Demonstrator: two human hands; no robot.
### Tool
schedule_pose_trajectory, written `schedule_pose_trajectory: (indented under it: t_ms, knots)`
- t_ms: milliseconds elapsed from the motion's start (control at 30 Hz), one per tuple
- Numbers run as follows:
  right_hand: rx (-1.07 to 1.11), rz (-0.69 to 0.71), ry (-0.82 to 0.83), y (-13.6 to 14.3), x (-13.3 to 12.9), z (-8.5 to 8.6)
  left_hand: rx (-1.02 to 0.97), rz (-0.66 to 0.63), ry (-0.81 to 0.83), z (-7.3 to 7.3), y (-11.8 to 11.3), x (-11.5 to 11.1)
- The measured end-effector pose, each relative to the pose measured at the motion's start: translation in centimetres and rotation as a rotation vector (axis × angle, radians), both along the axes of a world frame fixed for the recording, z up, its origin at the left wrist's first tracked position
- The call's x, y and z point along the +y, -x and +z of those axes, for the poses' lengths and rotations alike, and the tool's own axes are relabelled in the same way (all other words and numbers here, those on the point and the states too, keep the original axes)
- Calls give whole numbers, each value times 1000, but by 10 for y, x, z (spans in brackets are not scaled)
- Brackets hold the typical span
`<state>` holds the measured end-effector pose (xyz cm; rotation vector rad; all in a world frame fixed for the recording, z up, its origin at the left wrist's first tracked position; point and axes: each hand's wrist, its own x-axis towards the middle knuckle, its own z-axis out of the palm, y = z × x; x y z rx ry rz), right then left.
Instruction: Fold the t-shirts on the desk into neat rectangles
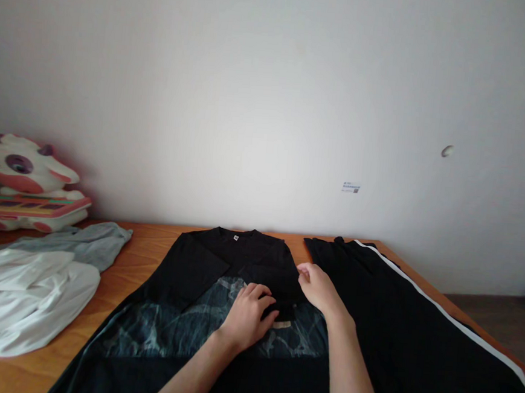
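A black T-shirt (240,250) with a dark, pale-streaked band across its chest lies flat in front of me, neckline towards the wall. Its left sleeve lies folded inward over the front. My left hand (249,314) rests on the chest band with fingers a little bent and apart. Beside it, my right hand (319,287) pinches the shirt's right edge near the shoulder, thumb and fingertips together. Just right of that hand lies a pair of black trousers (383,327) with a white side stripe.
On the left, a crumpled white garment (31,299) and a grey one (104,244) lie on the wooden table (113,297). A cow-shaped toy keyboard (31,181) stands behind them. A pale wall (260,111) with a small label (351,188) rises at the back.
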<state>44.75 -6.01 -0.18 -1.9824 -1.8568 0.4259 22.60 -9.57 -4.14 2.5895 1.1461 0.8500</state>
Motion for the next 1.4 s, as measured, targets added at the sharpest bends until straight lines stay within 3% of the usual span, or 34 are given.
schedule_pose_trajectory:
  t_ms: [200, 367, 500, 633, 833, 967, 1067, 1267, 1333, 1400]
  knots:
    - [-79, 87, -21, 42, 57, 1, -12, -31, -38, 5, 1, 2]
    - [-161, 72, 142, 59, 89, -27, 20, -162, -57, 6, 2, -2]
    - [-204, 31, 161, 60, 95, -42, -20, -86, 7, 1, 0, -2]
    - [-202, 0, 200, 68, 102, -40, -151, 32, 104, -5, 2, 5]
    - [-196, -60, 125, 78, 94, -42, -149, 367, 104, -10, 26, 34]
    - [-184, -67, 106, 75, 91, -45, -279, 276, 323, -2, 39, 53]
    - [-172, -75, 115, 74, 95, -44, -360, 265, 373, 0, 41, 61]
    - [-144, -75, 123, 73, 96, -43, -349, 424, 293, 2, 34, 53]
    - [-149, -88, 98, 74, 94, -44, -252, 376, 170, 6, 28, 44]
    - [-157, -99, 83, 74, 93, -45, -128, 229, 68, 8, 21, 33]
